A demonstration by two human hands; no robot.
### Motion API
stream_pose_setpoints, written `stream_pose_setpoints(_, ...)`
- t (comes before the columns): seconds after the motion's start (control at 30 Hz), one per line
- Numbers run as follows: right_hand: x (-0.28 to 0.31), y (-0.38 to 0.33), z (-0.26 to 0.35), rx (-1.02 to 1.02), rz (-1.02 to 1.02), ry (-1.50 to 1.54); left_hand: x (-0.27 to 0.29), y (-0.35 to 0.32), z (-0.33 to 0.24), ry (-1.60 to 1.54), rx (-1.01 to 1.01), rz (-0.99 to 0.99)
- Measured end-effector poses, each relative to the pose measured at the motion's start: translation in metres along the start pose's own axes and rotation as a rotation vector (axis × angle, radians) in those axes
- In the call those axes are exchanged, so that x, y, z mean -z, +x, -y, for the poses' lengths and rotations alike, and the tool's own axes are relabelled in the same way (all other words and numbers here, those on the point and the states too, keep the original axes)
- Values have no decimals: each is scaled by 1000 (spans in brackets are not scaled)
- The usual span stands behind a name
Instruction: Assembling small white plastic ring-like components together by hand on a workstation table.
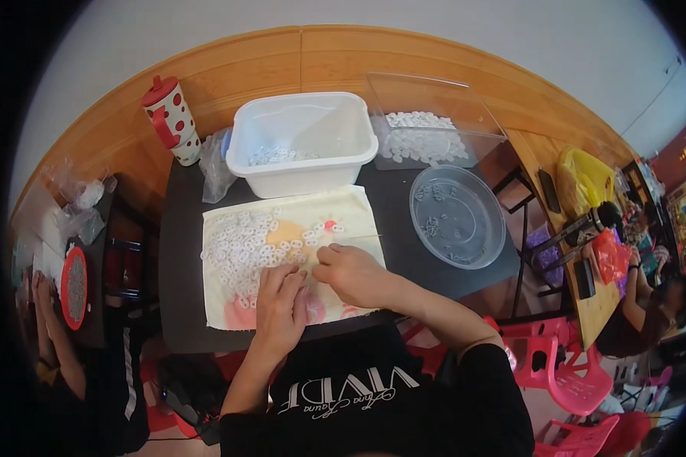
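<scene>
Small white oval rings (pixel 240 247) lie in a spread-out pile on a pale yellow patterned cloth (pixel 366 209), thickest on its left half. My left hand (pixel 280 301) is low over the cloth beside the pile, its fingers drawn together. Close by on its right, my right hand (pixel 351 273) has its fingers curled into a pinch, the tips pointing toward the left hand. What either hand holds is too small or hidden to make out. Above the right hand, a thin stick-like piece (pixel 367 236) shows against the cloth; whether it is held or lying there, I cannot tell.
Behind the cloth stands a white tub (pixel 305 169) with small pieces inside. Right of it are a clear box (pixel 423 145) of white pieces and a round clear tray (pixel 472 240). A spotted tumbler (pixel 174 126) stands back left. Other people sit at both sides.
</scene>
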State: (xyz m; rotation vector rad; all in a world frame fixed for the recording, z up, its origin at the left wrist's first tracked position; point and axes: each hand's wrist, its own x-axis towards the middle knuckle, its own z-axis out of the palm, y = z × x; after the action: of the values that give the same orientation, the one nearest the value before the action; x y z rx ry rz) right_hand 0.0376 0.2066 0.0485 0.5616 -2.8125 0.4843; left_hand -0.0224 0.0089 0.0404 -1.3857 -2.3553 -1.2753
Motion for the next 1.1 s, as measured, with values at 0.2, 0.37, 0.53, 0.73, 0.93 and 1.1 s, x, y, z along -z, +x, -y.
stream_pose_setpoints(0.2, 65, -56, -38, -269, -234, 189, -5, -6, -1, 152, -23, 12)
stream_pose_setpoints(0.37, 84, -79, -42, -353, -250, 294, -7, 17, -12, 312, -59, 91)
stream_pose_setpoints(0.53, 83, -67, -26, -248, -167, 357, -13, 29, -5, 368, -72, 242)
stream_pose_setpoints(0.73, 115, -70, -61, -340, -189, 305, -15, 26, 5, 333, -130, 172)
stream_pose_setpoints(0.93, 173, -68, -123, -480, -431, 292, -16, 28, 10, 380, -136, 149)
stream_pose_setpoints(1.1, 186, -69, -127, -607, -311, 326, -17, 27, 12, 333, -72, 167)
